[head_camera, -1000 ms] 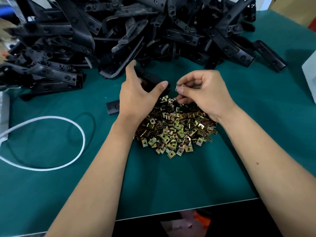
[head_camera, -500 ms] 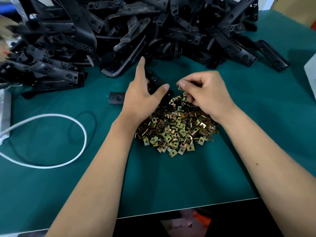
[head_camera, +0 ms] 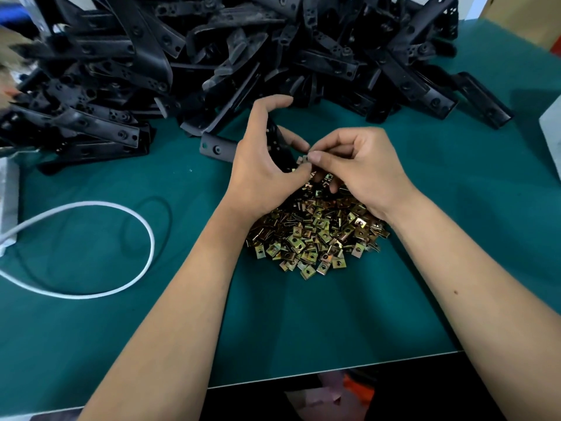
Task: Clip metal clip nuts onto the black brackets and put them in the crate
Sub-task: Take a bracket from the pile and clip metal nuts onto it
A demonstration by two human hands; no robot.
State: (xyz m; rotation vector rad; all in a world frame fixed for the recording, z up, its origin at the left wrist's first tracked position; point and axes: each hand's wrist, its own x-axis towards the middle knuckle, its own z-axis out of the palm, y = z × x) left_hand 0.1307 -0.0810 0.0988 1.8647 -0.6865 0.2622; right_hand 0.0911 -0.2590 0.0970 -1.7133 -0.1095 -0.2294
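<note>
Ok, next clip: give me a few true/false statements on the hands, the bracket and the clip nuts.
1. The left hand grips a black bracket. True.
2. The right hand is flat on the mat, holding nothing. False: it pinches a clip nut at the bracket's end.
3. The nut pile lies nearer the person than the bracket heap. True.
4. The white cable loops right of the nut pile. False: it loops to the left.

Head camera, single view.
Looks forward and down, close over the green table; forearms enter from the lower frame edge.
</note>
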